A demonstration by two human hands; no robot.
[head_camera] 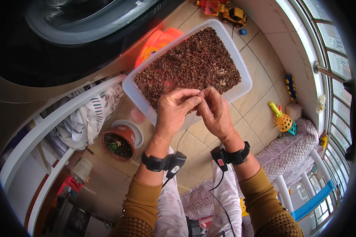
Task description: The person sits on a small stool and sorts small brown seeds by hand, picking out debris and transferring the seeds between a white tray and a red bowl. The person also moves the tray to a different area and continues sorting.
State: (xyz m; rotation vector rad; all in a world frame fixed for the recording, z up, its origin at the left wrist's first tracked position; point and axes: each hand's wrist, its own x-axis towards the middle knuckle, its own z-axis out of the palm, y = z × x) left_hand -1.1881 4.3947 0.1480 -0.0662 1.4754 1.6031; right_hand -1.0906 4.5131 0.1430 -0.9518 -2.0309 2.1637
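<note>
My left hand (pixel 176 111) and my right hand (pixel 215 111) meet at the fingertips above the near edge of a translucent plastic tub (pixel 246 80). Thumbs and forefingers are pinched together; whatever may lie between them is too small or hidden to tell. Small brown dried pieces (pixel 190 62), of a kind I cannot make out, cover most of the tub's bottom, with paler bits toward its right side. Each wrist wears a black strap with a small device and a cable.
An orange-red plastic object (pixel 154 44) touches the tub's far left side. A potted plant (pixel 118 145) stands at the left on the tiled floor, near a white fabric bag (pixel 92 118). Toys, including a yellow toy truck (pixel 235 16), lie along the wall. A quilted cover (pixel 290 148) is at the right.
</note>
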